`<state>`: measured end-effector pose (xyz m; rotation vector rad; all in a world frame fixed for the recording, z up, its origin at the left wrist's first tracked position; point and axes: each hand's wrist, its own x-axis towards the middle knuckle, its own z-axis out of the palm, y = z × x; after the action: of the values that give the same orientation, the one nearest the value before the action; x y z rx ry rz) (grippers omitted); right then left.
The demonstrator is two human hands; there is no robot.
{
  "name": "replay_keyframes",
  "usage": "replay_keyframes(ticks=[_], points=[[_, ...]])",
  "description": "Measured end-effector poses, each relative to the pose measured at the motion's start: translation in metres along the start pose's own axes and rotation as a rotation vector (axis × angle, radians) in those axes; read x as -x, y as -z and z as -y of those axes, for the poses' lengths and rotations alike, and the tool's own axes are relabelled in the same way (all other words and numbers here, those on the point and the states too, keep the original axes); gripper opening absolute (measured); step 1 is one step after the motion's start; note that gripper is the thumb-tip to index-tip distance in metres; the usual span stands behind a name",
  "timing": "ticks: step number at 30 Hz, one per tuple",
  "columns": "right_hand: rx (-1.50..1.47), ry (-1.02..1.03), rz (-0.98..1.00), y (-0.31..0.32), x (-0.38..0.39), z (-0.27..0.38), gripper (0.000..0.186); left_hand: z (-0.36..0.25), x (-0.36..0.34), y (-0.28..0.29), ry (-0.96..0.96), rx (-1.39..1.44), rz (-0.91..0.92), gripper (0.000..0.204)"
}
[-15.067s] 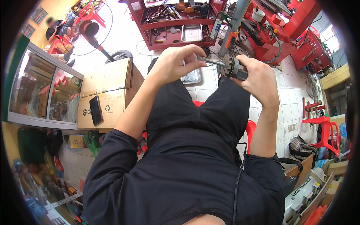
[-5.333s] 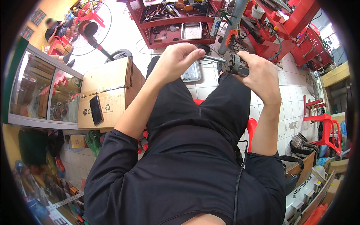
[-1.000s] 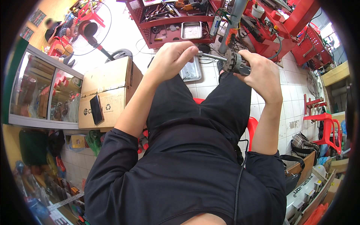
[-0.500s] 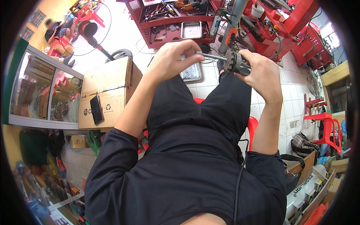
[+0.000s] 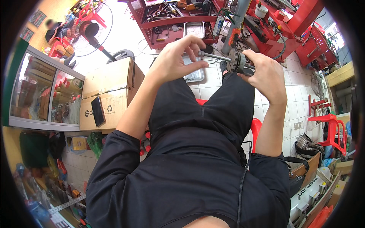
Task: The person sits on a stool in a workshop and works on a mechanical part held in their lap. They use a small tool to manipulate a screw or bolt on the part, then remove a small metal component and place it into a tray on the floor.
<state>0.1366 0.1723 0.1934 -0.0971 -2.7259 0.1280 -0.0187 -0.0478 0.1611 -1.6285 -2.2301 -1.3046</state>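
Observation:
My right hand (image 5: 265, 73) is closed around a round, dark metal part (image 5: 236, 62), held up above my knees. A long, thin metal rod (image 5: 215, 56) sticks out of its left side, with a wider, nut-like end (image 5: 200, 54). Just left of that end is my left hand (image 5: 178, 57), its fingers and thumb spread apart with nothing visibly held. The far side of the metal part and some of my right fingertips cannot be seen.
A metal tray (image 5: 194, 71) lies on the floor beyond my legs. Farther off stands a red tool cart (image 5: 152, 28) beside a grey post (image 5: 238, 22). To my left, a phone (image 5: 98, 111) rests on a cardboard box (image 5: 108, 81); a fan (image 5: 89, 29) stands behind it.
The fingers of my left hand have opened away from the rod's end, which now shows more fully. My right hand and the metal part have stayed nearly still.

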Motion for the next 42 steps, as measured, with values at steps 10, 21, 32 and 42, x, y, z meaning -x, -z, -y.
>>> replay_keyframes(ticks=[10, 21, 32, 42], points=[[0.001, 0.015, -0.031, 0.000, 0.001, 0.000, 0.040, -0.001, 0.000, -0.002, -0.063, -0.009, -0.042, 0.027], [-0.003, -0.011, -0.011, 0.001, 0.001, 0.001, 0.039, -0.005, -0.001, -0.005, -0.011, 0.007, -0.102, 0.020], [0.004, 0.016, -0.036, -0.001, 0.001, -0.002, 0.040, 0.001, 0.000, 0.000, 0.024, -0.059, 0.006, 0.023], [-0.006, 0.003, -0.022, 0.001, 0.001, -0.001, 0.040, 0.001, -0.001, -0.001, -0.021, -0.106, -0.018, 0.020]])
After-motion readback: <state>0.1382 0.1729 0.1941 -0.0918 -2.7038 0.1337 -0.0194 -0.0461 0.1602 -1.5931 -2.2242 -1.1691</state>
